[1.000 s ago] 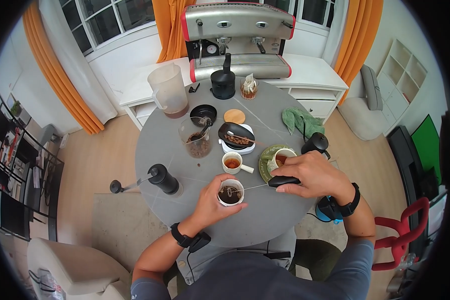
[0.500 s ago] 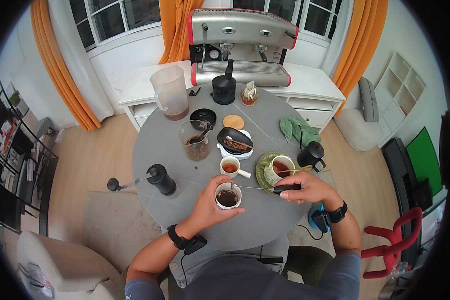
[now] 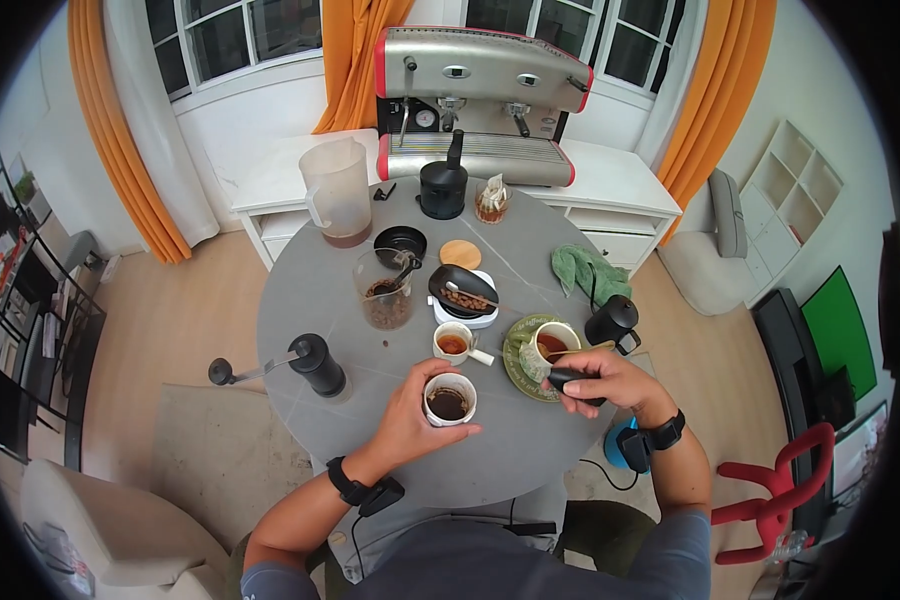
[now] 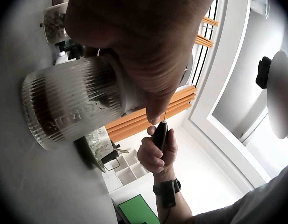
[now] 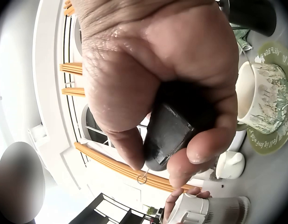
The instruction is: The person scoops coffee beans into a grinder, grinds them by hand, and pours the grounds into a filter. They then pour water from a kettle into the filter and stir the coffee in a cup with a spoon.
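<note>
In the head view my left hand [image 3: 410, 410] grips a ribbed glass [image 4: 74, 100] with a white-rimmed top and dark coffee [image 3: 447, 403] inside. The fingers and thumb wrap its upper part. My right hand [image 3: 620, 385] holds a small handheld frother [image 5: 169, 135] by its black handle; a thin wire ends in a small ring, clear of the glass. Just behind that hand stands a patterned cup [image 3: 533, 352] of reddish-brown drink on a green saucer [image 3: 515, 372], with a spoon across it. A white handled cup [image 3: 448, 352] of amber drink sits beyond the glass.
A black hand grinder [image 3: 317, 365] stands at the left, its crank pointing outward. Behind are a beaker of beans [image 3: 382, 305], a white scale [image 3: 470, 318] bearing a black bean tray [image 3: 457, 283], a plastic jug [image 3: 335, 185], and a black kettle [image 3: 610, 322] by a green cloth [image 3: 585, 272].
The frother's tip has come up out of the glass, and my right hand has drawn back to the right with it. My left hand keeps its grip on the glass.
</note>
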Demonstrator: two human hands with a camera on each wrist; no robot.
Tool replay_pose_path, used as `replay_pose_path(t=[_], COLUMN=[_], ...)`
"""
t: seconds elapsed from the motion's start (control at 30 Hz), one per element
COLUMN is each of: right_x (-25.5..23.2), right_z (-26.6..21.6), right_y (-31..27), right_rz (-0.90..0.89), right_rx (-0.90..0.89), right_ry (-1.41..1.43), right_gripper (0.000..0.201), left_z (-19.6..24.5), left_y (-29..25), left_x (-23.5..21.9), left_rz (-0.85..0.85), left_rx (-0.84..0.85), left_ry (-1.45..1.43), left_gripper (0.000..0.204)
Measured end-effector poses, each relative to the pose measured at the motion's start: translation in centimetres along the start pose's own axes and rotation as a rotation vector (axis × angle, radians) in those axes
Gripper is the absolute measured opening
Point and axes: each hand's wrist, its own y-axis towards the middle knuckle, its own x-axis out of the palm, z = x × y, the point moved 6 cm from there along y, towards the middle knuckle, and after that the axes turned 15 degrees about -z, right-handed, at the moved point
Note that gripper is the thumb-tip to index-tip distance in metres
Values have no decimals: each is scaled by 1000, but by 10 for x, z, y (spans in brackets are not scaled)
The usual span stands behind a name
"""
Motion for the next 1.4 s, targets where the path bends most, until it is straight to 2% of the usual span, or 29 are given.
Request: replay_pose_path(t=[0.1, 0.17, 0.23, 0.37, 0.43, 0.47, 0.53, 0.6, 0.77, 0.83, 0.93, 1.17, 1.4], right_x=[-18, -41, -70, -115, -137, -147, -166, -176, -176, -175, -173, -157, -155], right_z=[-22, -34, -46, -56, -42, -35, -21, -12, -9, -9, -6, -9, -8], right_y=[5, 16, 29, 68, 92, 104, 122, 130, 131, 130, 131, 134, 136], right_rz=[160, 278, 501, 574, 601, 604, 675, 694, 725, 767, 826, 758, 771], right_rx=[-122, -280, -259, -233, -79, -83, 61, 81, 165, 266, 180, 255, 266], right_ry=[44, 64, -94, -297, -368, -369, -536, -570, -721, -938, -952, -941, -999], right_gripper=[25, 25, 27, 31, 44, 44, 49, 48, 42, 43, 42, 37, 51], left_z=[-3, -3, -6, -6, -6, -5, -7, -7, -3, -2, -2, -3, -6], left_y=[-1, -2, -3, -4, -5, -5, -6, -7, -7, -7, -7, -8, -8], left_x=[0, 1, 0, 0, 0, 0, 1, 1, -2, -1, 0, 0, 1], left_rz=[-6, -16, -1, -7, -10, -11, -10, -11, -15, -30, -21, -27, -38], left_rx=[-4, -4, -36, -65, -89, -86, -104, -109, -139, -141, -135, -130, -167], left_ry=[-6, -6, -28, -31, -6, -3, -5, 11, 20, 61, 51, 44, 25], left_gripper=[87, 87, 87, 86, 87, 87, 87, 87, 84, 81, 78, 76, 77])
